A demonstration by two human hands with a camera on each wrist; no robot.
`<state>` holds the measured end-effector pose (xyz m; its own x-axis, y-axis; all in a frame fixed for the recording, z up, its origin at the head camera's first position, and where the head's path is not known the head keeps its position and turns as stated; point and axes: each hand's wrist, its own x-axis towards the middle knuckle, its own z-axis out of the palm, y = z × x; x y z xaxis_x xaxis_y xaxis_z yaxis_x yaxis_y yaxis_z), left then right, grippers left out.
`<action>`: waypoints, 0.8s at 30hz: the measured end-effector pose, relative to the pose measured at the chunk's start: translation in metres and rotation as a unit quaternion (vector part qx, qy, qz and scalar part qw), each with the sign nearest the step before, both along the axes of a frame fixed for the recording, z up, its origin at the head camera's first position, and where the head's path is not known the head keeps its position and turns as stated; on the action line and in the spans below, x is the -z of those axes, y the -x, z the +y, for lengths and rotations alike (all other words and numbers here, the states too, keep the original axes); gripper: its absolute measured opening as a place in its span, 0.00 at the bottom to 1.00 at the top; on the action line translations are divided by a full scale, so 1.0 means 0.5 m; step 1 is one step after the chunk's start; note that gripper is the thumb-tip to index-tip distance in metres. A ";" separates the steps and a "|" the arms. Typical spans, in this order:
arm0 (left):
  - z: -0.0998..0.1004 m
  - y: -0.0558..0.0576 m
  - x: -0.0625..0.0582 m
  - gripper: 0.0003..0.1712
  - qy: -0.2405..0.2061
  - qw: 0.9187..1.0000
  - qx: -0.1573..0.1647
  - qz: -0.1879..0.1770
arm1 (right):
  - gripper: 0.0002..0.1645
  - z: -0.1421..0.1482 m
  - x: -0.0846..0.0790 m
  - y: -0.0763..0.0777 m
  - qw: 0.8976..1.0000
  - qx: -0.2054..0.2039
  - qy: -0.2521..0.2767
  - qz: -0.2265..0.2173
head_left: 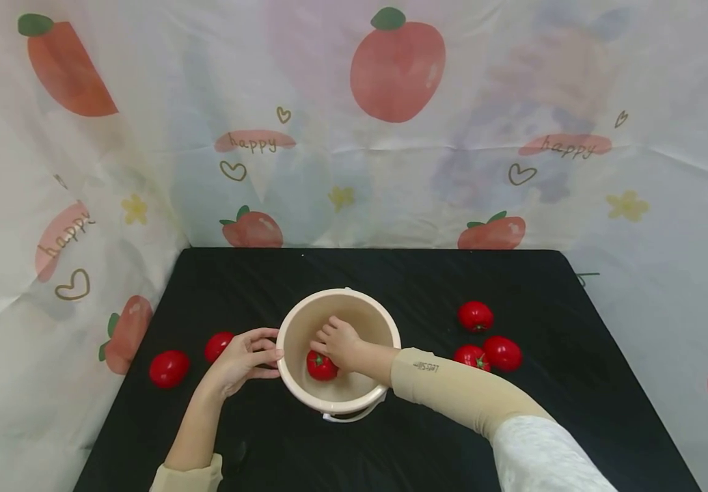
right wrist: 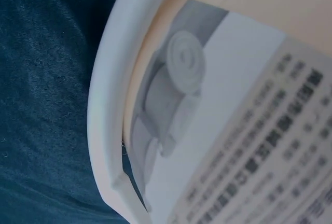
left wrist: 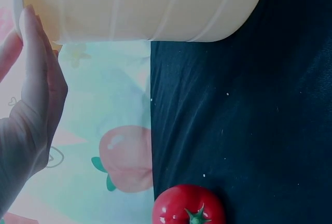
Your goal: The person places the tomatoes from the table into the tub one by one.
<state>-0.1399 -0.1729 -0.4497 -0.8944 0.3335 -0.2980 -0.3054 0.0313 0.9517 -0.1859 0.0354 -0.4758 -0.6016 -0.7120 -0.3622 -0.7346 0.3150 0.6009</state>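
Observation:
A cream bucket stands on the black cloth, with a red tomato at its bottom. My right hand reaches down inside from the right, its fingers loosely bent along the tomato's far side; most of the tomato shows below them. Against the bucket's left rim my left hand rests its spread fingertips. The left wrist view has that hand with long, nearly straight fingers along the ribbed bucket wall. In the right wrist view, a printed label lies close behind the rim, and the right hand is hidden.
Two tomatoes lie left of the bucket, one farther out and one partly behind the left hand. Three more, including one tomato farthest back, lie right, near my sleeve. A patterned curtain hangs behind the table.

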 end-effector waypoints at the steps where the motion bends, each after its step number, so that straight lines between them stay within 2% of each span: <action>1: 0.000 0.000 0.000 0.32 0.000 1.000 0.000 0.000 | 0.43 -0.001 0.000 0.000 1.000 0.004 -0.003 -0.002; 17: 0.000 0.001 0.002 0.32 -0.005 1.000 -0.004 -0.001 | 0.44 -0.005 0.001 0.004 0.999 0.022 -0.025 -0.008; 21: 0.001 0.000 0.004 0.32 -0.007 1.000 -0.002 0.001 | 0.45 -0.003 0.004 0.008 1.000 0.019 0.000 -0.014; 24: 0.000 0.000 0.004 0.32 -0.008 1.000 -0.001 0.001 | 0.45 -0.001 0.005 0.012 0.999 0.013 0.043 -0.023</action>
